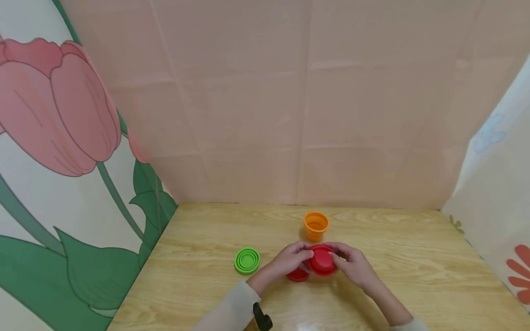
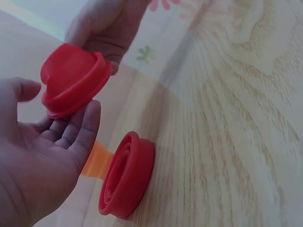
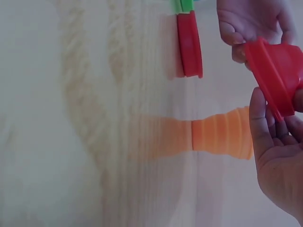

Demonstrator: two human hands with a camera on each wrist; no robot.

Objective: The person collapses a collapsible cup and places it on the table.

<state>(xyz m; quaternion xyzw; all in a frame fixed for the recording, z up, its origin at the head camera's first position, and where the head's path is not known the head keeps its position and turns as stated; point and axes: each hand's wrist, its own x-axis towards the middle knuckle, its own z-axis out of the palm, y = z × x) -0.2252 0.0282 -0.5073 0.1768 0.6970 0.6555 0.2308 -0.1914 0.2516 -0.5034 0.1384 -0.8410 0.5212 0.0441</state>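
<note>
A red collapsible cup (image 1: pixel 322 261), partly extended with its base toward the head camera, is held above the table between both hands. My right hand (image 1: pixel 355 265) grips it, thumb against the base side and fingers round the rim. My left hand (image 2: pixel 52 146) touches the rim with fairly straight fingers; in the left wrist view its thumb is apart from the cup. Just below the left hand, a second red collapsible cup (image 2: pixel 127 175) lies folded flat on the table, partly hidden in the head view.
A green collapsible cup (image 1: pixel 247 260) lies flattened left of the hands. An orange collapsible cup (image 1: pixel 316 225) stands extended and upright beyond them. The wooden table (image 1: pixel 198 285) meets a pinkish covering (image 1: pixel 248 174) at the back, with flower-patterned panels at both sides.
</note>
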